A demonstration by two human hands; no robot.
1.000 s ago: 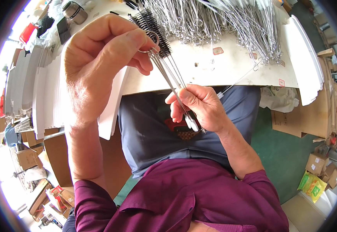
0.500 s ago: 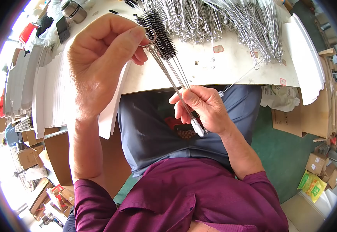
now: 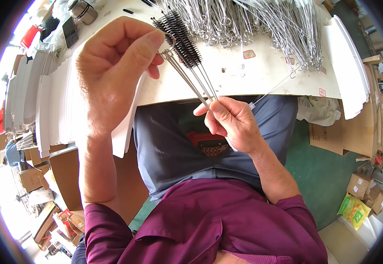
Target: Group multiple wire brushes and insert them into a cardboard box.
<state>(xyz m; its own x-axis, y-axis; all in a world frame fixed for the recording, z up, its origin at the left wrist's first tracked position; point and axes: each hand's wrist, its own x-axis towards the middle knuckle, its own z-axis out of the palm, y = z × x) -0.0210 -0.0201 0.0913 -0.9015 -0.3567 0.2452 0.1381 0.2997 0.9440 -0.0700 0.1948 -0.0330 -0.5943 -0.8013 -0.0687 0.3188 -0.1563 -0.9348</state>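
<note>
The left hand (image 3: 112,70) pinches the looped wire ends of a small bunch of thin twisted-wire brushes with black bristles (image 3: 187,57), raised above the near edge of the white worktop (image 3: 262,75). The right hand (image 3: 233,123), below that edge and over the lap, pinches the bunch's lower stems between thumb and fingers. A heap of loose silver wire brushes (image 3: 253,22) lies at the worktop's far side.

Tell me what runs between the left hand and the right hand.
In the head view, thin twisted-wire brush stems span from the left hand, which pinches their ring ends, down to the right hand. Black bristle heads lie beside them near the left fingers.
</note>
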